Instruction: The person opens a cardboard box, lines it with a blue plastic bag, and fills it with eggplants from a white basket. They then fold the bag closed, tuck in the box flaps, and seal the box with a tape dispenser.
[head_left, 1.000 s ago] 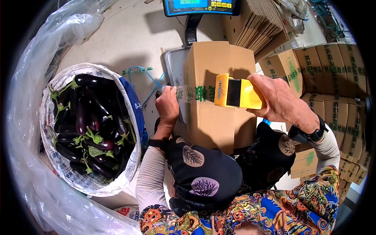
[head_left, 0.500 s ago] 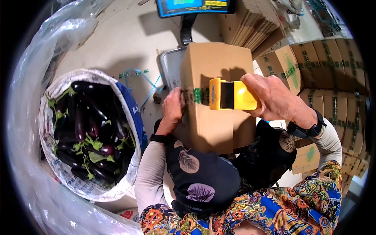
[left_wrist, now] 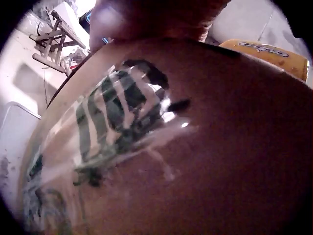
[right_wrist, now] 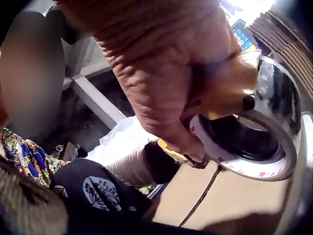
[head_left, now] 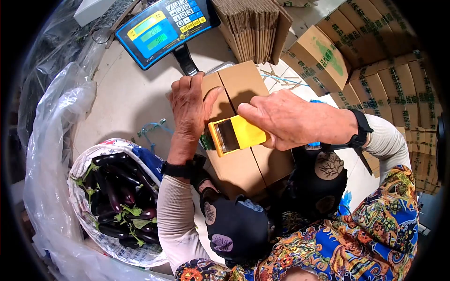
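A cardboard box [head_left: 243,89] stands between the person's knees, a seam running along its top. My left hand [head_left: 190,103] grips its far left edge, thumb on top and fingers over the side, fingertips hidden. My right hand [head_left: 286,119] holds a yellow tape dispenser [head_left: 251,133] at the box's left edge. In the right wrist view, the tape roll [right_wrist: 283,98] shows in the dispenser, close over the cardboard. Clear tape [left_wrist: 112,112] with green print lies wrinkled on the box's side in the left wrist view.
A cloth-lined tub [head_left: 84,161] of eggplants [head_left: 112,192] stands at the left, beside crumpled clear plastic sheeting [head_left: 51,140]. Behind the box rises a scale display [head_left: 159,33]. Flattened cartons [head_left: 248,28] stand at the back, and taped boxes [head_left: 389,89] are stacked at the right.
The head view has swung, and the box now stands tilted in it. My left hand has gone from the box's left side up to its far left edge. The dispenser has come to the left edge.
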The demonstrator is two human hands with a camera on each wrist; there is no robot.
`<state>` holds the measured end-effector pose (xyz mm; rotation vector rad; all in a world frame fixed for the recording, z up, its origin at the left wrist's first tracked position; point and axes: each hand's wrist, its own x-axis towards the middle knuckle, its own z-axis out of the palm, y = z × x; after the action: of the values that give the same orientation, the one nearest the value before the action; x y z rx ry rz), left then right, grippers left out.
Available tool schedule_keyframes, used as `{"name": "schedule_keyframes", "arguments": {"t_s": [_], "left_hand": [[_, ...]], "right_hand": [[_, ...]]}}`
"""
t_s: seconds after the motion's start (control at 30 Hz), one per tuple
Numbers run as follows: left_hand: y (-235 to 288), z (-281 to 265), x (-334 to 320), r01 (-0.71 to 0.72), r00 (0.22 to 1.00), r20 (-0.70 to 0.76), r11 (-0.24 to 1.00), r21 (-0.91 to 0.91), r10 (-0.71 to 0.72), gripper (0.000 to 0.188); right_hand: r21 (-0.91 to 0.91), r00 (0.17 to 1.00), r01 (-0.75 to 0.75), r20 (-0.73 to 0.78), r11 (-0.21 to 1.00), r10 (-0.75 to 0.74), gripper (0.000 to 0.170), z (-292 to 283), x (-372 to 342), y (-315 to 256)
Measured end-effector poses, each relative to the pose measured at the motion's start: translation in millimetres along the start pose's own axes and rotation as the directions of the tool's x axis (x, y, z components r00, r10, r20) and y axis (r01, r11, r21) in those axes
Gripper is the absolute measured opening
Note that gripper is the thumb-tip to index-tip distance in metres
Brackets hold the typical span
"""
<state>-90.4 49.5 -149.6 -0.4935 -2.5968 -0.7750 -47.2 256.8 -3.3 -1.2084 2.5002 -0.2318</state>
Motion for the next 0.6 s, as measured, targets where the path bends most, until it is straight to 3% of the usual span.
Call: {"name": "schedule_keyframes", "arguments": {"t_s": [0.1,0.2,0.23,0.33,0.47,0.5,0.6], "left_hand": [[4.2,-9.5,14.2,-0.105,0.992,0.08,0.985,0.135,0.095,0.055],[8.2,-10.6,31.0,-0.21,0.95,0.243,0.977,0.041,0.194,0.049],[7.3,-5.9,34.3,-0.204,0.964,0.175,0.979,-0.01,0.202,0.037],[-3.0,8.8,35.1,-0.223,0.967,0.102,0.969,-0.11,0.234,0.029],[-18.7,20.1,31.2,-0.376,0.925,0.076,0.926,0.035,0.372,0.015],[-15.4,14.9,31.2,-0.465,0.885,0.047,0.881,0.085,0.462,0.014],[-20.5,13.4,28.5,-0.476,0.879,0.096,0.872,0.119,0.467,0.027]], "right_hand": [[0.002,1.0,-0.011,0.008,1.0,0.011,0.042,-0.4,2.6,-1.4],[-0.016,0.999,-0.003,-0.032,1.0,0.002,0.039,0.0,1.4,-2.4],[-0.019,0.999,0.014,-0.044,1.0,-0.015,0.04,0.0,0.6,-1.2],[-0.026,0.986,0.071,-0.148,0.997,-0.074,0.044,10.2,-0.7,4.3],[-0.064,0.997,-0.007,-0.075,0.998,0.002,0.036,7.2,0.1,2.3],[-0.064,0.999,0.008,-0.047,0.998,-0.011,0.034,2.3,0.0,3.7],[-0.087,1.0,0.007,-0.004,0.996,-0.007,0.033,-2.8,2.7,4.9]]}}
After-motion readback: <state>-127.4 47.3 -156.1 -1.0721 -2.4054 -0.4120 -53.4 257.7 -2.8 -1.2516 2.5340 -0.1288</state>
